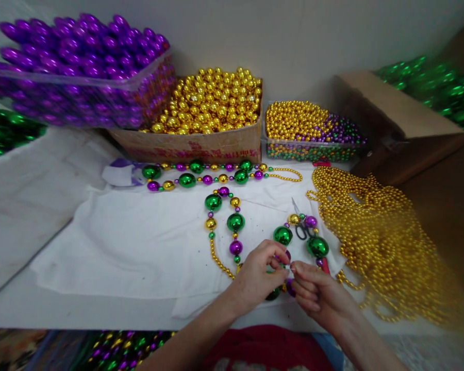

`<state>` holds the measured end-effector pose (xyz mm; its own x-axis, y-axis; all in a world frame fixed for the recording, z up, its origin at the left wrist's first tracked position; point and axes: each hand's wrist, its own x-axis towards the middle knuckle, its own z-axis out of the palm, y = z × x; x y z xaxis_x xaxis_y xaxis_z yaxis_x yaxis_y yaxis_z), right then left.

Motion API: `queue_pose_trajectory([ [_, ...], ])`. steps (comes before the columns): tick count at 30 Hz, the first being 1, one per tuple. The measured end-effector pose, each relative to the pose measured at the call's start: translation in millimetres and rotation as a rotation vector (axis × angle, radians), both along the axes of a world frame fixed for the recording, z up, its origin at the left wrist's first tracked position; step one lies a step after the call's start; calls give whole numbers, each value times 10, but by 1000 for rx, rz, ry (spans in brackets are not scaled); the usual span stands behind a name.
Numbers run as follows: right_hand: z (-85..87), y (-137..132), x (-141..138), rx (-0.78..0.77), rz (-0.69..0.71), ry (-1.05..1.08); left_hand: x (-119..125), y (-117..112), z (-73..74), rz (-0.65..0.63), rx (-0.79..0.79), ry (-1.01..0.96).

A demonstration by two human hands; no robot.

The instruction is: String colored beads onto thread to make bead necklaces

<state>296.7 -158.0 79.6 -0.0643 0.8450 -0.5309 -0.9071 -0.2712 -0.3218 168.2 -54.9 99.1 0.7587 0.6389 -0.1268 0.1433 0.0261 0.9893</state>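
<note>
My left hand [261,270] and my right hand [317,291] meet fingertip to fingertip, both closed in a pinch. A tiny pale bit shows between the fingertips, too small to name. Around and under them lies a necklace of large green, purple and gold beads [235,222], partly hidden by my left hand. One stretch of it, with fine gold beads, curves to the left; another loops to the right past a green bead [317,247]. Dark-handled scissors [302,231] lie within that right loop. A red object [325,266] sticks out beside my right hand.
A second bead necklace [186,180] lies farther back on the white cloth [139,242]. Behind stand a tub of purple beads [154,77], a carton of gold beads [193,147] and a tub of small mixed beads [301,149]. Gold bead strands [379,247] are heaped at right beside a carton [402,111].
</note>
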Motion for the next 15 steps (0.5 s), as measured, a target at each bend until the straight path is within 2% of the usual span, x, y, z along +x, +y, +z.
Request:
queue_pose_trajectory([
  [2,-23,-4,-12,-4,-8,0,16,8,-9,42,-106,7],
  [5,-45,-10,-12,9,-7,20,0,69,-21,21,-428,-23],
  [8,-41,-10,13,23,-3,53,-38,167,-51,-19,-789,-168],
  [10,-28,-5,31,20,-8,79,-59,219,-77,-22,-966,-291],
  [12,-13,4,43,8,-22,100,-71,237,-97,-29,-1040,-371],
  [15,1,20,47,-21,-46,118,-74,198,-112,-63,-987,-381],
])
